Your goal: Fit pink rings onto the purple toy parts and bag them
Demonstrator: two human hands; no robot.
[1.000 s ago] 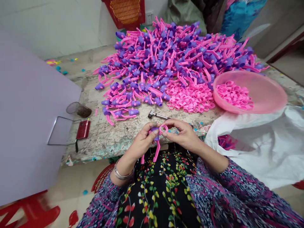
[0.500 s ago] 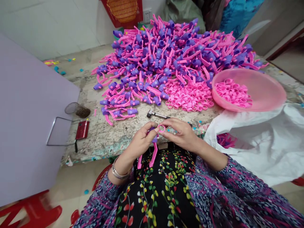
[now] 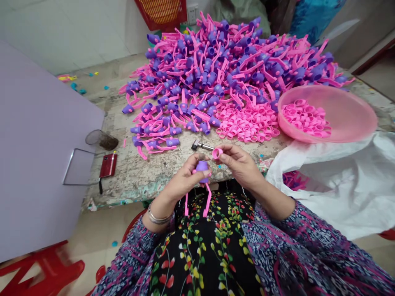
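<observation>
My left hand grips a purple plastic cup-shaped piece whose two pink arms hang down toward my lap. Between the thumb and fingers of my right hand is a pink plastic ring, held just above and to the right of the purple piece, apart from it. Behind my hands lies a small hammer, its handle partly covered by my right hand. Farther back is a heap of loose pink rings, beside a large pile of purple-and-pink pieces.
A pink bowl with more rings stands at the right, above a white sack. On the left are a tipped glass, a red box-like object and a lilac panel. A red basket is at the back.
The ring has moved up and away from the purple piece in my right hand. My left hand now shows more of the purple piece, which has shifted slightly right.
</observation>
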